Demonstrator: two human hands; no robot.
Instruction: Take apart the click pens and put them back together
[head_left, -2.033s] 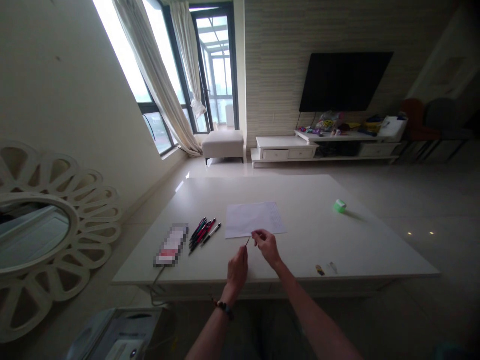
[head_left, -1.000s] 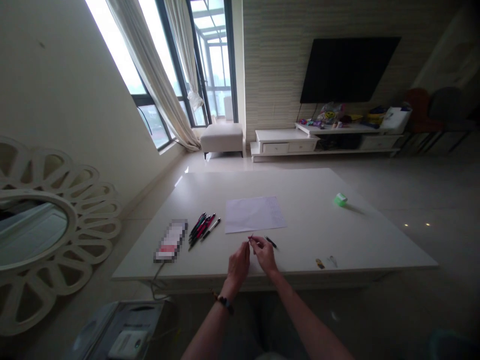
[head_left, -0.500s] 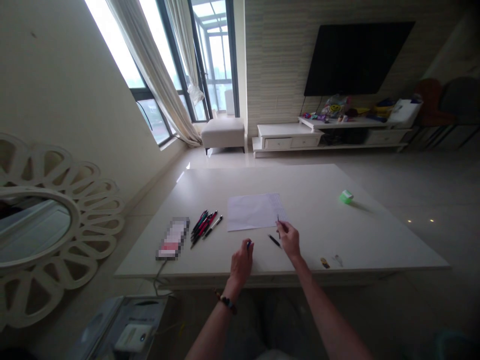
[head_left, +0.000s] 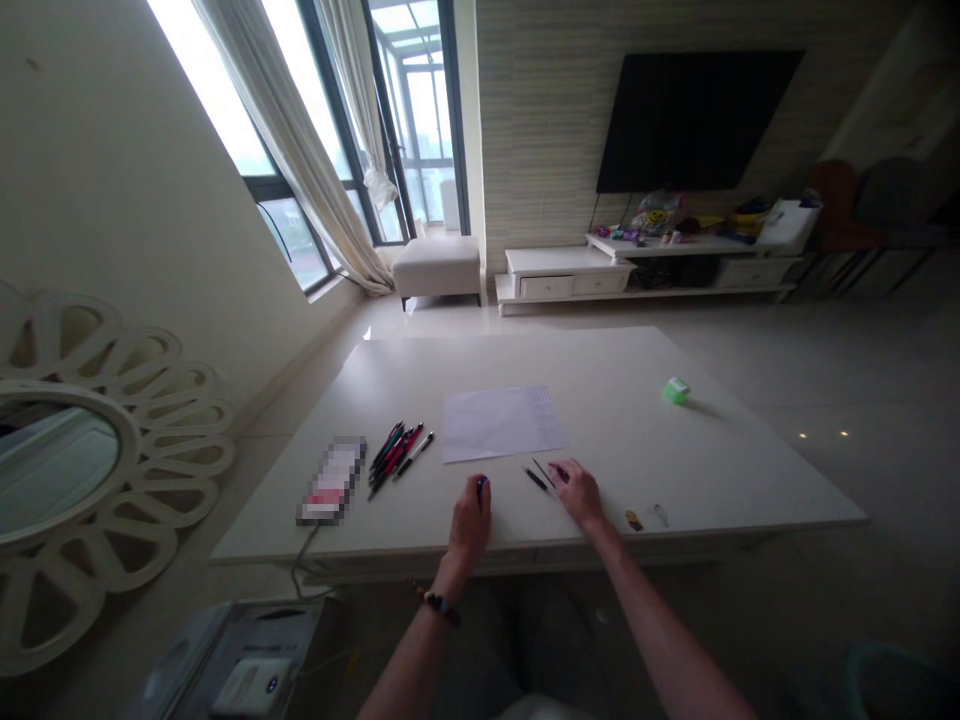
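Note:
My left hand (head_left: 471,518) is closed around a small dark-blue piece (head_left: 481,484); only its end shows above the fingers, so its kind is unclear. Low over the table, my right hand (head_left: 577,492) has its thumb and fingers at the lower end of a thin dark stick (head_left: 543,472) that looks like a pen refill. The stick lies slanted, close beside a short black pen barrel (head_left: 535,479). Beyond both hands is a white sheet of paper (head_left: 499,425) with faint print along its right side. Left of the paper, several pens (head_left: 396,455) lie in a loose pile.
A phone (head_left: 332,482), blurred out, lies on the white table (head_left: 600,380) at left, its cable running over the front edge. A green sharpener-like item (head_left: 676,390) stands at right. A small yellow-black piece (head_left: 634,520) and a clear scrap (head_left: 659,515) lie near the front edge.
My right hand has come down toward the table, and the thin stick has gone from upright to lying beside the black barrel. My left hand keeps its closed hold; the view has shifted slightly.

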